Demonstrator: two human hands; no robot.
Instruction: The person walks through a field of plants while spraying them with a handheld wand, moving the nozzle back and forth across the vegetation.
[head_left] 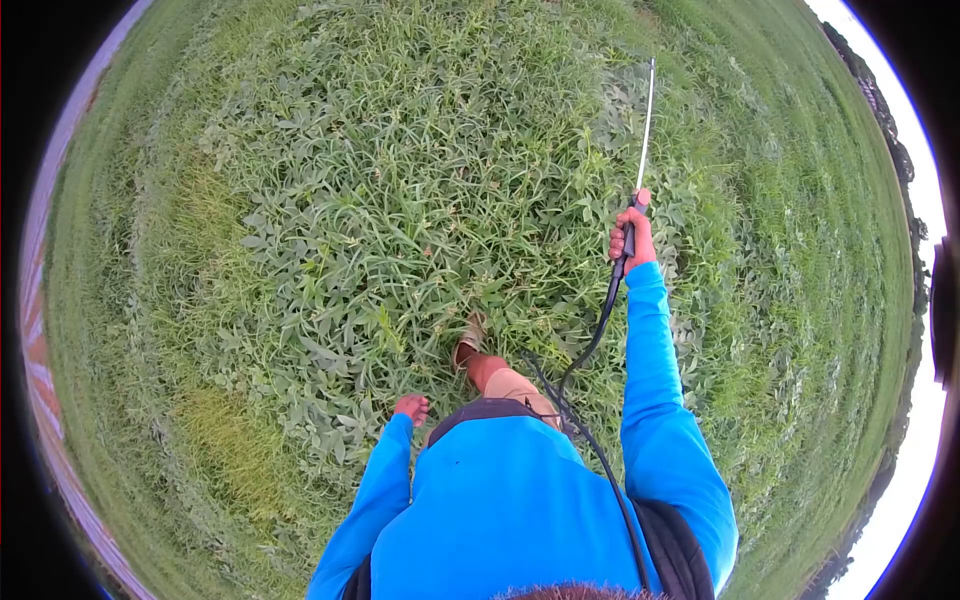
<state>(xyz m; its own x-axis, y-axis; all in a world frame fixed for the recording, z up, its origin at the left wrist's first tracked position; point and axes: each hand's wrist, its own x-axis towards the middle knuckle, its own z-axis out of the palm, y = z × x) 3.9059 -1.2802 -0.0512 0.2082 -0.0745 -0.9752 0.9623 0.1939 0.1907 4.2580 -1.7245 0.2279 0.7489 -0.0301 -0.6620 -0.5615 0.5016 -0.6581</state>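
My right hand [632, 240] is wrapped round the black handle of a sprayer wand [647, 130], thumb on top. The thin pale tube points forward over the plants. From the lower end of the handle, a black hose [603, 325] curves back to my waist. My left hand [411, 408] hangs low beside my waist, above the leaves. Its fingers look curled in, and the palm is hidden, so I cannot make out whether anything is inside.
Dense low leafy plants and grass [400, 200] cover the ground. My foot [469, 340] stands among them. Dark straps [672, 545] run over my shoulders. Yellowish grass [235, 450] grows at the left; trees [890, 130] line the right edge.
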